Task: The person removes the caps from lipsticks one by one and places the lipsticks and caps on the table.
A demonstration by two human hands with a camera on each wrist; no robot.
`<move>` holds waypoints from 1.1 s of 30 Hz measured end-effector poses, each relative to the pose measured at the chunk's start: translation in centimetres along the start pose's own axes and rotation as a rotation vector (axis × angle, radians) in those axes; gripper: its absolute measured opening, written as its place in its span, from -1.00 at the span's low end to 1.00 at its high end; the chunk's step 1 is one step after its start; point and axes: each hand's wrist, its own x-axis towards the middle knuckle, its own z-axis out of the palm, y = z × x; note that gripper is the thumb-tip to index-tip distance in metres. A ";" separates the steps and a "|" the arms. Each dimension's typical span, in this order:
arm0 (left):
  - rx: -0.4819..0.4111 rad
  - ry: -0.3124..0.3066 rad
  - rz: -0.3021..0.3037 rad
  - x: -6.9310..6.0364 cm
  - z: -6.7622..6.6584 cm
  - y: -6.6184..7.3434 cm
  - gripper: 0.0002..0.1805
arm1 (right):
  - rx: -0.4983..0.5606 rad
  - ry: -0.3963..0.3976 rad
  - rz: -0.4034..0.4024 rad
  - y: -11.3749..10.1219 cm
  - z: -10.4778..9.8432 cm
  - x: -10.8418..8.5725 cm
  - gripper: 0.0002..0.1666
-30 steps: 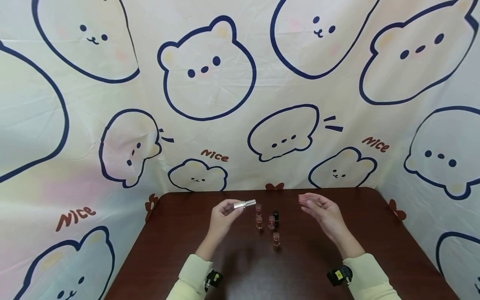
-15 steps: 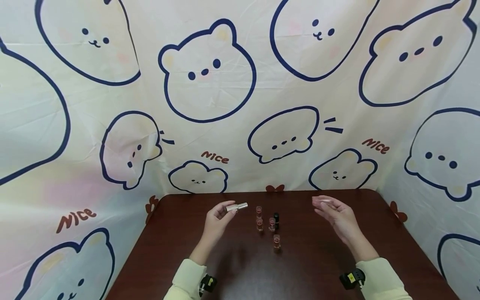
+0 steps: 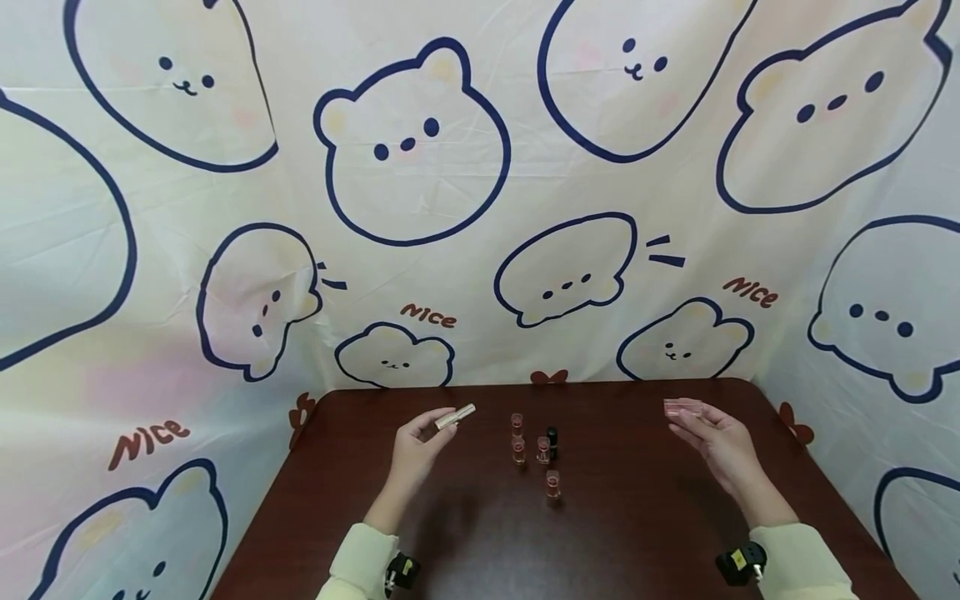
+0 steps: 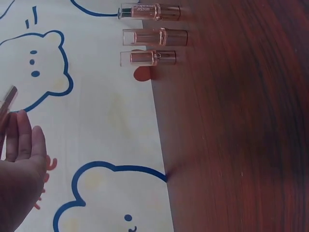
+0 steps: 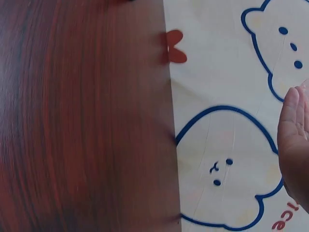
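Observation:
My left hand (image 3: 417, 444) pinches a slim silvery tube (image 3: 455, 417) between thumb and fingers, raised over the left part of the table and tilted up to the right. On the right, my right hand (image 3: 726, 447) holds a clear pinkish cap (image 3: 683, 407) at its fingertips. Several small pinkish lipstick tubes with clear caps stand between the hands, among them a front one (image 3: 552, 484) and a back one (image 3: 517, 426). In the left wrist view the left hand (image 4: 23, 169) is at the left edge, its tube (image 4: 8, 100) partly cut off.
A dark tube (image 3: 552, 440) stands just behind one of the pinkish tubes. The dark reddish-brown table (image 3: 480, 550) ends at a cloth backdrop (image 3: 420, 275) printed with bear outlines, which also hangs along both sides.
Both hands have moved apart, the left one leftward with its tube, the right one rightward with the clear cap. The standing tubes have stayed in place.

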 end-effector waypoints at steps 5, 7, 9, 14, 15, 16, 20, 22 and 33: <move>0.063 0.042 -0.060 0.0 -0.7 -0.3 -0.70 | -0.022 0.018 0.005 0.2 -1.4 0.0 -0.54; 0.084 0.064 -0.068 -0.1 -1.0 -0.4 -0.70 | -0.044 0.031 0.013 0.2 -1.9 0.0 -0.51; 0.097 0.090 -0.076 0.0 -1.3 -0.5 -0.71 | -0.069 0.051 0.023 0.2 -2.4 0.0 -0.50; 0.125 0.143 -0.095 0.0 -2.2 -0.9 -0.70 | -0.105 0.096 0.055 0.1 -3.7 -0.1 -0.53; 0.130 0.151 -0.102 0.0 -2.3 -0.9 -0.70 | -0.111 0.100 0.059 0.1 -3.9 -0.1 -0.54; 0.132 0.160 -0.106 0.0 -2.5 -1.0 -0.70 | -0.117 0.105 0.063 0.1 -4.1 -0.1 -0.54; 0.129 0.183 -0.123 0.0 -3.0 -1.4 -0.68 | -0.129 0.122 0.066 0.5 -5.1 0.0 -0.50; 0.132 0.199 -0.125 0.0 -3.2 -1.6 -0.68 | -0.138 0.133 0.066 0.6 -5.6 0.0 -0.49; 0.126 0.257 -0.160 0.0 -4.2 -2.3 -0.71 | -0.494 0.219 0.089 1.3 -6.9 -0.1 -0.52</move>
